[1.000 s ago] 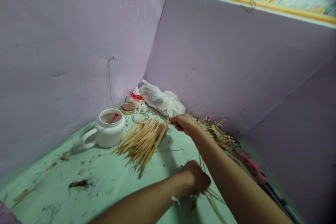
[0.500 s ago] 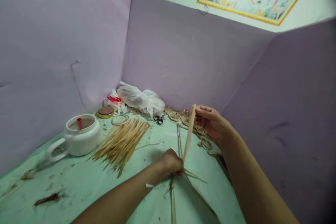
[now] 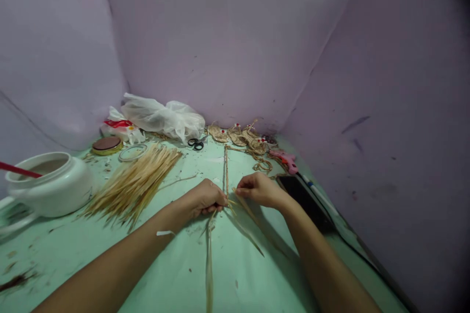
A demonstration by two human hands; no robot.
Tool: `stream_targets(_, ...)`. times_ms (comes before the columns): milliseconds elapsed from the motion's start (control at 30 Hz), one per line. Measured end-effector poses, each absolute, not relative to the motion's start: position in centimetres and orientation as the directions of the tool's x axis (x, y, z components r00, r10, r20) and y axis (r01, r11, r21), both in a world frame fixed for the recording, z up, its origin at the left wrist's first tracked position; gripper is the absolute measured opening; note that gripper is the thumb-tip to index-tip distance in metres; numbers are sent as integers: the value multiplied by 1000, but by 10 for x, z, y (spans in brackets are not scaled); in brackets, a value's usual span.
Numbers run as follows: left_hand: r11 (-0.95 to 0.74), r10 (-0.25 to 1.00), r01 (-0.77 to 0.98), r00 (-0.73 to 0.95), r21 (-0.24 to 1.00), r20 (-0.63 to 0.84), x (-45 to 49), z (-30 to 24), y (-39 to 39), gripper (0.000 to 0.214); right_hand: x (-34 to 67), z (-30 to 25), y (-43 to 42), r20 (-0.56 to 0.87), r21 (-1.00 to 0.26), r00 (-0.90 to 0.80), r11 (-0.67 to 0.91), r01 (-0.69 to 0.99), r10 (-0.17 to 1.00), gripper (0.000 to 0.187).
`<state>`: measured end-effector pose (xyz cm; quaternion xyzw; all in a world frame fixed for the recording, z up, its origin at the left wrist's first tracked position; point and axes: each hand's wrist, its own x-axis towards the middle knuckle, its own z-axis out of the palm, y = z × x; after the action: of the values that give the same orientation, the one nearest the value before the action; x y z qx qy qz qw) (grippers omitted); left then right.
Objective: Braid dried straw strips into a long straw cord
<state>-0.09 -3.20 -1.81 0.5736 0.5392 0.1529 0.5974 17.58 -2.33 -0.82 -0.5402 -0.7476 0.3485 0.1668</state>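
Left hand [image 3: 207, 197] is pinching a twisted cord [image 3: 226, 170], right hand [image 3: 260, 190] a straw strip [image 3: 249, 211]; white mug [image 3: 60, 193] (red stick [image 3: 20, 170] inside) is standing by.

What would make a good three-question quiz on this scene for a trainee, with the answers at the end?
1. What does each hand hold: the left hand and the right hand?

2. True or false: the black-handled scissors lie beside the white plastic bag.

3. What sticks out of the white pot?
A. a pink glue gun
B. a red stick
C. a coil of cord

Key:
1. The left pinches a thin brown cord where pale strips spread out; the right pinches a pale strip.
2. True.
3. B.
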Motion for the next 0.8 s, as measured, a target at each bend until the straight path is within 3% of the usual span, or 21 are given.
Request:
stream_targets(100, 300, 787, 435, 391, 849, -478, -2, -20, -31, 14, 169, -10, -31, -110, -691, -362, 191, 697, 925, 20)
stream_targets(333, 289, 795, 407, 401, 866, -454, -4, -26, -29, 12, 171, -15, -39, -184, -820, -349, 53, 570, 919, 18)
stream_targets(667, 311, 789, 392, 402, 866, -465, -5, -24, -28, 13, 167, -15, -42, -201, -867, -403, 30, 498, 893, 17)
stream_targets(800, 324, 795, 372, 391, 870, -464, -4, -25, -28, 12, 163, -15, -44, -217, -840, -388, 31, 542, 896, 22)
